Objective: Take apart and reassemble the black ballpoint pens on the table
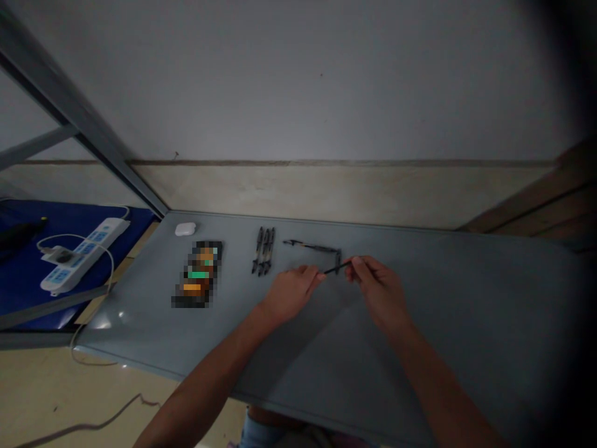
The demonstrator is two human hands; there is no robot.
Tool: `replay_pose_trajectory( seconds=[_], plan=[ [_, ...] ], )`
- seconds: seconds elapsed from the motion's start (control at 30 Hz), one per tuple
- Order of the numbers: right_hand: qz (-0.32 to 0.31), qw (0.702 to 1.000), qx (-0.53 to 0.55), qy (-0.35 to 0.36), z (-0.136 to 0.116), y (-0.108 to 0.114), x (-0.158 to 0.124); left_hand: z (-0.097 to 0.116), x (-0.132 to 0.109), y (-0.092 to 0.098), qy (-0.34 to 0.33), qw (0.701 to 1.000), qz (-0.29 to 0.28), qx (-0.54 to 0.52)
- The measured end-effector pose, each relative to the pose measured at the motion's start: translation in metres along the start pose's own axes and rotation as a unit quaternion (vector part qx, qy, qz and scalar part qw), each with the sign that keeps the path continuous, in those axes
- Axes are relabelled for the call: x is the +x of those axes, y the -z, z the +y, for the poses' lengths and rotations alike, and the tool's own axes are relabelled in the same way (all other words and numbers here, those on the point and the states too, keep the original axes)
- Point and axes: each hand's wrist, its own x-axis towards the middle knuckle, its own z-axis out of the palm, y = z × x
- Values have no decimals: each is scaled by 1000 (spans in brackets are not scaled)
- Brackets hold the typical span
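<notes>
A slim black pen part (337, 268) spans the gap between my two hands above the grey table. My left hand (293, 292) is closed on its left end, fingertips pinched together. On the other end my right hand (373, 283) is closed, thumb against the fingers. Just behind them lies a long thin pen (310, 246) with dark ends. A short dark piece (338, 261), perhaps a cap, lies at its right end, partly behind the held part. Left of my hands, three black pens (264, 251) rest side by side. My fingers hide both ends of the held part.
On the grey table (224, 354), a pixelated phone-like object (196, 275) and a white earbud case (185, 229) lie at the left. Beyond its left edge, a white power strip (86, 255) with cables sits on a blue surface (18, 274). A wall (298, 193) stands behind.
</notes>
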Motion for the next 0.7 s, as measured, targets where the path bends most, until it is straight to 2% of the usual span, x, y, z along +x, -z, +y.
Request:
replay_pose_trajectory(
  seconds=[0.17, 0.33, 0.53, 0.63, 0.7],
  plan=[
    [-59, 996, -71, 15, -10, -6, -5, 1, -1, -3, -16, 1000, -8, -4],
    [-143, 974, -169, 53, -10, -15, -13, -2, 0, -12, -26, 1000, 4, -11],
    [-127, 969, -205, 60, -8, -18, -15, -7, 2, -15, -85, 995, 60, -3],
    [-114, 970, -206, 56, -10, -15, -14, -9, 2, -11, -112, 992, 48, -19],
    [-114, 971, -201, 57, -11, -14, -13, -10, 1, -8, -98, 995, 27, -26]
  ],
)
